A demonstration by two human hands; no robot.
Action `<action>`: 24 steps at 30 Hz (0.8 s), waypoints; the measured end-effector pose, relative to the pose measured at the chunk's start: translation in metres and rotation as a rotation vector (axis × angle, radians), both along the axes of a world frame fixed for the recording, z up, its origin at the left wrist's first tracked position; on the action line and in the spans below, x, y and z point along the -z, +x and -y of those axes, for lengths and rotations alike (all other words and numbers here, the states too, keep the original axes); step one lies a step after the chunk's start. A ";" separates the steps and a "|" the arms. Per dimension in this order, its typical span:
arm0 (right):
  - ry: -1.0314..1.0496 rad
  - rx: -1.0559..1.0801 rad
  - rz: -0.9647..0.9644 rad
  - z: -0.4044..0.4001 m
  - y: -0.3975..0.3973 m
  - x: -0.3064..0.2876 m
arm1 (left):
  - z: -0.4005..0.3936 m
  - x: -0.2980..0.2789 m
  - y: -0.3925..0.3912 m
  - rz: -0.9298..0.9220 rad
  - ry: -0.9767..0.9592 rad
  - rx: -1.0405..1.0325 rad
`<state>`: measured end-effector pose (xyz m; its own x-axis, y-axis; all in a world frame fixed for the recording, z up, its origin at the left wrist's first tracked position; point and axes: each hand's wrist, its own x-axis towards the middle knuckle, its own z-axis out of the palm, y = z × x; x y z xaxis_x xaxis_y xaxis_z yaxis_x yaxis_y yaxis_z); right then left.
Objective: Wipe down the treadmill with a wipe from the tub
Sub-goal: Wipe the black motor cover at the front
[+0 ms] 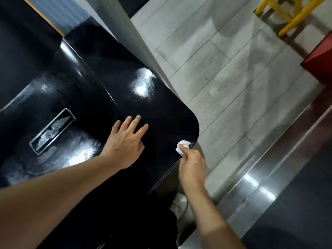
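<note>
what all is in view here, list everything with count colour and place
treadmill cover: one, glossy black, fills left and centre
badge: one, silver, left on the cover
wipe: one, white, at the cover's rounded right corner
floor: pale grey tiles, right
frame: yellow bars, top right
box: one, red, right edge
shoe: one, white, below the cover
left hand: flat on the cover
right hand: pinches the wipe

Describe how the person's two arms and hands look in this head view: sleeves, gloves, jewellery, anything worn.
Both forearms are bare for as far as the frame shows them; no sleeve or cuff comes into view. The left hand and the right hand wear no gloves. No watch, band or bracelet shows at either wrist, and no ring is visible on the left fingers. No markings show on the arms.
</note>
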<state>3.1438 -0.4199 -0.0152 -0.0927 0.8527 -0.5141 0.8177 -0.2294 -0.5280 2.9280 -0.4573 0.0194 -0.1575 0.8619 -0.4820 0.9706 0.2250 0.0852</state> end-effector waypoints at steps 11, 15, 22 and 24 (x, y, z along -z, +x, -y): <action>0.305 -0.216 -0.236 -0.088 -0.005 -0.213 | -0.035 -0.216 0.028 0.005 0.389 0.006; 0.384 -0.189 -0.291 -0.105 -0.008 -0.301 | -0.051 -0.308 0.031 0.013 0.518 -0.051; 0.520 -0.237 -0.332 -0.135 -0.017 -0.435 | -0.078 -0.435 0.029 -0.015 0.627 -0.066; 0.573 -0.263 -0.355 -0.146 -0.022 -0.465 | -0.087 -0.463 0.030 -0.029 0.648 -0.074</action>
